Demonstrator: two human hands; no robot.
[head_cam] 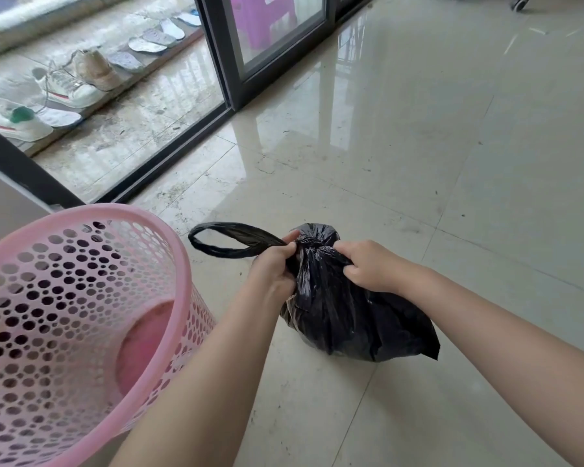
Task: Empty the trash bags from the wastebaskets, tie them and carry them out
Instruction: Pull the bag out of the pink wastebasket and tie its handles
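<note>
While both hands' fingers [285, 252] clutch the black bag [348, 318], a pink wastebasket [81, 298] stands beside.

A black trash bag [351, 318] sits on the glossy tiled floor [418, 146], just right of a pink perforated wastebasket [64, 298] that holds no bag. The left hand [273, 267] grips the bag's twisted neck, and a loop handle [223, 244] sticks out from it toward the wastebasket. The right hand [371, 267] clutches the plastic on the bag's other side, beside the knot [312, 244]. Beyond the wastebasket, past a sliding door frame [223, 62], sneakers [68, 87] and insoles [149, 43] lie in a row.
</note>
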